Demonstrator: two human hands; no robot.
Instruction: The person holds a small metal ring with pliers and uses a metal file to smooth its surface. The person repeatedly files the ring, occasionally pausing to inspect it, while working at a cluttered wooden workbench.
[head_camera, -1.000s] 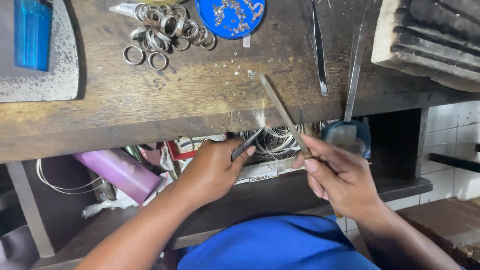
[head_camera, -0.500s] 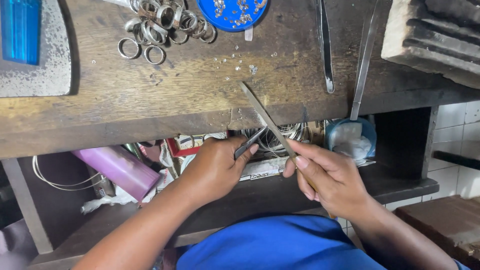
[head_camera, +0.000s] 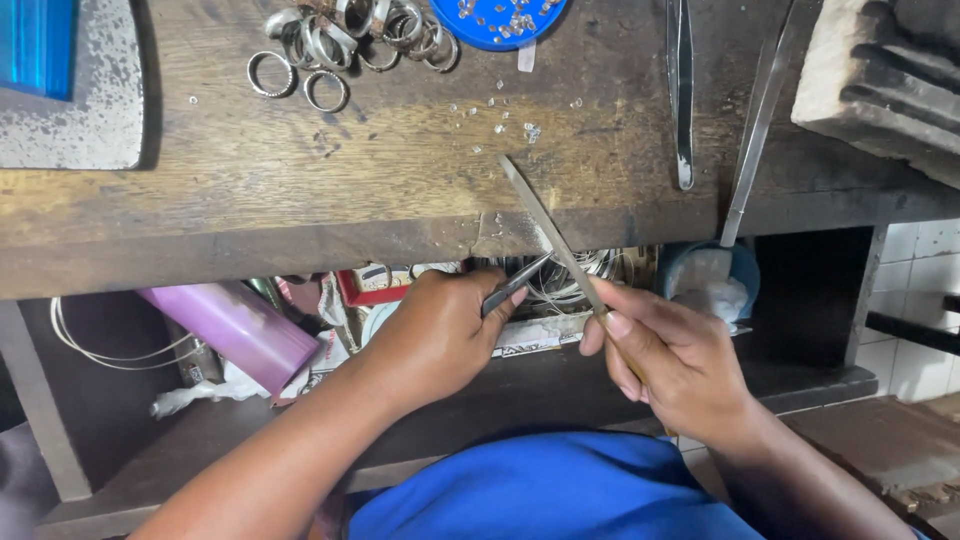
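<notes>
My left hand (head_camera: 435, 335) is closed around a slim dark metal tool (head_camera: 516, 284) whose tip points up towards the front edge of the wooden workbench (head_camera: 330, 205). My right hand (head_camera: 675, 360) grips a long flat metal file (head_camera: 548, 225) that slants up and left, its tip lying on the bench top. The file crosses just over the tip of the left hand's tool at the bench edge. Whatever small piece sits between them is hidden.
Several silver rings (head_camera: 345, 45) lie at the bench's back, beside a blue dish (head_camera: 505, 15) and scattered tiny stones (head_camera: 500, 115). Tweezers (head_camera: 682, 90) and a second metal tool (head_camera: 755, 130) lie to the right. A purple cylinder (head_camera: 232, 330) and wire coils (head_camera: 590, 270) fill the shelf below.
The file in my right hand has slid up and to the left over the bench edge, so its tip now reaches further onto the bench. My left hand has stayed nearly in place.
</notes>
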